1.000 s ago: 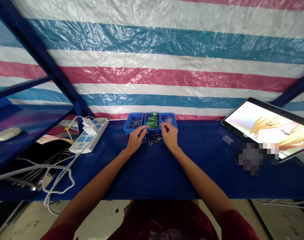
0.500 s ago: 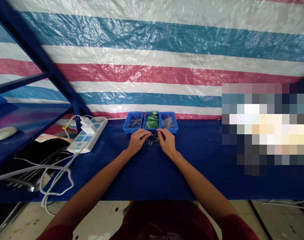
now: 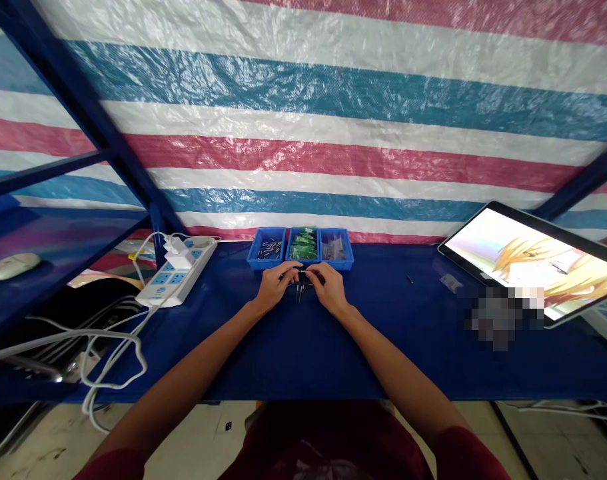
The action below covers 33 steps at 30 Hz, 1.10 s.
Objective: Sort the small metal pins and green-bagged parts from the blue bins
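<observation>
Currently, a slender part [image 3: 303,271] lies just on your side of the middle tray [image 3: 304,259], spanning your fingertips, its long axis seemingly along that tray's front wall. Neither hand is clearly nearer: your left hand [image 3: 273,285] appears pinched on one end; your right hand [image 3: 330,288] has fingers close together at the other, clamped or merely touching, cannot tell. Loose dark pieces [image 3: 302,291] lie below, nearer you than the middle tray. Contents: middle tray, green packets [image 3: 304,247]; left tray [image 3: 263,265] beside it, dark slender pieces; right tray [image 3: 340,265] beside it, clear bags [image 3: 334,248].
</observation>
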Each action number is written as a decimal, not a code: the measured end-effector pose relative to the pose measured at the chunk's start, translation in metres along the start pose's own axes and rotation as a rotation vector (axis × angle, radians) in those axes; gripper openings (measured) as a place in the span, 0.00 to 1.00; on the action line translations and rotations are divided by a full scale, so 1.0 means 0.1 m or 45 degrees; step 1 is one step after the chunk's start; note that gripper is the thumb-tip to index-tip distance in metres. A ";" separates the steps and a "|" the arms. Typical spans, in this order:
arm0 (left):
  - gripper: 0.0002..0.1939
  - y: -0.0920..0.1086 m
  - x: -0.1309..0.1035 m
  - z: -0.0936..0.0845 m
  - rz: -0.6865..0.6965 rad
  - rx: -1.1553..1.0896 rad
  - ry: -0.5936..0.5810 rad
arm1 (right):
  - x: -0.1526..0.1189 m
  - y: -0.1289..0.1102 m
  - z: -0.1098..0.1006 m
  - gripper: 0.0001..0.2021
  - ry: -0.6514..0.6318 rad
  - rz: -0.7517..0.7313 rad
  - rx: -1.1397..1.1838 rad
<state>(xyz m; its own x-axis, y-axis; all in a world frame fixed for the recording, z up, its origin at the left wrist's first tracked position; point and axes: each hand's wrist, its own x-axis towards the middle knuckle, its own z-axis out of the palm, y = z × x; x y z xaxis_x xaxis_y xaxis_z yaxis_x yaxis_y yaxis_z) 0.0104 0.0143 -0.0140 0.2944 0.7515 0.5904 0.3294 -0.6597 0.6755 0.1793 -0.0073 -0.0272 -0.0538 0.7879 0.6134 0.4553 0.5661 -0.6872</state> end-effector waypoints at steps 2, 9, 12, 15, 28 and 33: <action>0.15 0.00 -0.01 0.01 -0.076 -0.059 0.024 | 0.00 0.00 -0.01 0.14 0.000 0.019 -0.008; 0.15 0.00 0.01 0.11 -0.353 -0.324 0.115 | 0.00 -0.01 -0.01 0.13 0.061 0.134 0.042; 0.13 0.01 0.02 0.12 -0.389 -0.377 0.120 | 0.00 -0.01 0.00 0.12 0.053 0.114 0.045; 0.12 0.03 0.02 0.12 -0.376 -0.381 0.125 | -0.01 -0.02 0.02 0.12 0.039 0.072 0.015; 0.12 0.12 0.05 0.11 -0.493 -0.473 0.129 | -0.03 -0.01 0.06 0.14 -0.007 -0.002 -0.044; 0.11 0.06 0.05 0.09 -0.535 -0.558 0.173 | -0.03 -0.03 0.04 0.14 0.063 0.065 -0.055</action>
<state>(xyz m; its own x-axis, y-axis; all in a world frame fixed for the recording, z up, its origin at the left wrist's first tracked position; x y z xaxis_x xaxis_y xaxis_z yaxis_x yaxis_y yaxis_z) 0.0220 0.0144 -0.0112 0.0933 0.9593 0.2664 -0.0150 -0.2662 0.9638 0.1744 -0.0099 -0.0287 0.0142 0.8021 0.5970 0.4942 0.5134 -0.7015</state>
